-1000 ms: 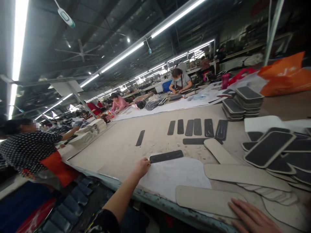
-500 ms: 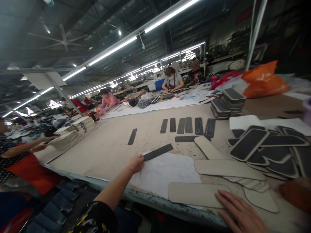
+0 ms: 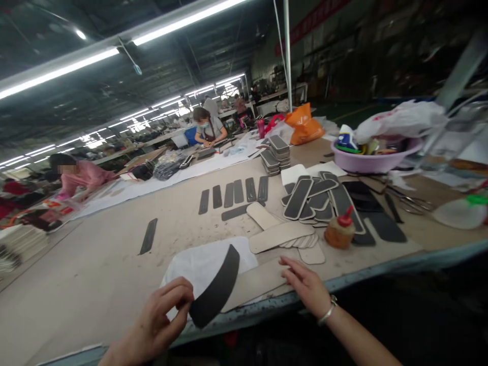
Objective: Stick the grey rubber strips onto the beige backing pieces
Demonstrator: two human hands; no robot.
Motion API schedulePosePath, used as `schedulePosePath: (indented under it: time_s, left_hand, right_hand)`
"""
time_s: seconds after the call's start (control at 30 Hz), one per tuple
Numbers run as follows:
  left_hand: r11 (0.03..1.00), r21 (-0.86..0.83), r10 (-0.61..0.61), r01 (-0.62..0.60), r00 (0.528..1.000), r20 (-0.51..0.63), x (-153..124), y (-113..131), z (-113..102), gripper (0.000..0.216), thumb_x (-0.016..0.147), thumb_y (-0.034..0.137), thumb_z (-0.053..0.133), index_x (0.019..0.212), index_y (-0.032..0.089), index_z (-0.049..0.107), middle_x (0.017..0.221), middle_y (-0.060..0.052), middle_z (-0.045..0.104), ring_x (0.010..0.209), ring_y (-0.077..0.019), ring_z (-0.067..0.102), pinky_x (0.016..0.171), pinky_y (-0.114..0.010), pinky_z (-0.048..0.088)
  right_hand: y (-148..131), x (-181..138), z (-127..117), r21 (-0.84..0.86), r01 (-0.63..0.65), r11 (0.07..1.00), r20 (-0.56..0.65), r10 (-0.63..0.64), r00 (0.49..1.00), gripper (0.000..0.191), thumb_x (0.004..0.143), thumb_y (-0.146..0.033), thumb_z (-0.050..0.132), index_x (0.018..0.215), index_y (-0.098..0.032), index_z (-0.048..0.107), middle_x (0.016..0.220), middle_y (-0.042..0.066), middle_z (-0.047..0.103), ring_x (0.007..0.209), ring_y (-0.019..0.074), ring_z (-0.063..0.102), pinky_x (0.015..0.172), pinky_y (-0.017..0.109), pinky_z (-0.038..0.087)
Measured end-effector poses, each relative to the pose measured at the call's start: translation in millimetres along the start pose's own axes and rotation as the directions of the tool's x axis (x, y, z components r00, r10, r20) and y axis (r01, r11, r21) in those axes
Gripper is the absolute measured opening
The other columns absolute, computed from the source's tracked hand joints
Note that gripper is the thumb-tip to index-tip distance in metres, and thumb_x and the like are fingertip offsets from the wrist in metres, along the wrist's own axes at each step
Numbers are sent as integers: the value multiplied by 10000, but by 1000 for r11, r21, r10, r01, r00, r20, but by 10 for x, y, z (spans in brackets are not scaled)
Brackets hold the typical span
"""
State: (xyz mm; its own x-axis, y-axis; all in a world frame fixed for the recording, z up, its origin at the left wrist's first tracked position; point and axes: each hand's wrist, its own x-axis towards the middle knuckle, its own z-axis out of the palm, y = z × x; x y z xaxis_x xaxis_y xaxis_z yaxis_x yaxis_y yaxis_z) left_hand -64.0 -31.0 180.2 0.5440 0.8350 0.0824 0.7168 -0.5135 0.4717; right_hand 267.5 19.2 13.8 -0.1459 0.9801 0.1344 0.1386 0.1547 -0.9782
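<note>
Strip [image 3: 218, 291] looks charcoal-dark and plain, bowed into a clear curve. We've got one end pinched in our left hand [image 3: 163, 310], the rest angled up over the white sheet [image 3: 200, 259]. Our right hand [image 3: 308, 285], fingers loosely spread, touches the beige panel [image 3: 259, 279] alongside. Farther across the table [image 3: 183, 218] we see a row of dark strips [image 3: 238, 191].

A lilac basin [image 3: 375, 162] stood at the right, filled with assorted items, a white plastic bag [image 3: 400, 121] bulging over them. A translucent container with a green top [image 3: 459, 213] lay nearer the right edge. Left of the basin sat an orange bag [image 3: 304, 124]. Farther back, a co-worker in a grey top [image 3: 217, 124] bent forward; another in pink [image 3: 87, 175] leaned in at the left. Tube lights [image 3: 190, 21] and a metal pole [image 3: 287, 56] showed above.
</note>
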Motion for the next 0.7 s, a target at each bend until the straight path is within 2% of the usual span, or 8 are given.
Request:
schedulePosePath:
  time_s: [0.1, 0.2, 0.27, 0.37, 0.47, 0.57, 0.7]
  left_hand:
    - [998, -62, 15, -7, 991, 135, 46, 202, 42, 73, 871, 127, 404, 868, 175, 459, 878, -53, 500, 821, -138, 493, 736, -230, 414]
    - [995, -97, 24, -5, 982, 188, 91, 265, 92, 69, 881, 142, 393, 863, 176, 451, 872, -53, 496, 830, -142, 489, 753, -239, 410]
    - [992, -124, 15, 8, 982, 186, 110, 257, 129, 68, 889, 153, 389, 856, 174, 445, 858, -52, 493, 815, -142, 484, 741, -244, 405]
    - [987, -155, -14, 41, 985, 171, 125, 227, 178, 88, 899, 173, 387, 828, 171, 440, 834, -49, 492, 791, -141, 477, 718, -247, 396]
    - [982, -179, -33, 61, 987, 155, 125, 216, 207, 114, 906, 185, 381, 809, 170, 439, 816, -43, 494, 777, -137, 476, 702, -246, 387]
    - [976, -207, -38, 68, 988, 148, 109, 219, 215, 131, 908, 192, 376, 795, 169, 439, 793, -38, 494, 757, -133, 476, 686, -243, 379]
    - [972, -226, -35, 64, 991, 129, 71, 210, 202, 133, 902, 199, 379, 795, 168, 451, 784, -36, 498, 749, -132, 478, 678, -239, 377]
  right_hand:
    - [-27, -7, -3, 184, -211, 960, 100, 195, 976, 568, 849, -541, 429, 1278, -171, 473, 1168, 115, 547, 796, 174, 586, 649, 317, 526]
    - [-64, -27, -32, 201, -309, 929, 221, 265, 939, 642, 811, -614, 431, 1189, -111, 560, 1031, 126, 610, 681, 149, 564, 586, 290, 495]
    - [-94, -43, -65, 200, -332, 922, 262, 277, 925, 645, 794, -624, 446, 1121, -92, 607, 972, 122, 626, 639, 132, 545, 562, 272, 480]
    - [-107, -64, -128, 207, -362, 909, 282, 299, 912, 597, 773, -580, 499, 1125, -111, 610, 1000, 104, 624, 690, 134, 552, 601, 269, 485]
    - [-63, -83, -181, 193, -375, 907, 302, 308, 902, 517, 691, -453, 635, 1098, -135, 628, 953, 71, 633, 746, 149, 562, 667, 278, 480]
    - [-13, -100, -204, 184, -347, 920, 311, 281, 908, 461, 655, -335, 675, 1078, -155, 640, 870, 35, 616, 780, 145, 552, 719, 266, 458]
    - [-3, -98, -204, 144, -391, 909, 376, 315, 871, 482, 669, -351, 657, 1109, -158, 617, 726, -5, 534, 605, 101, 493, 531, 223, 432]
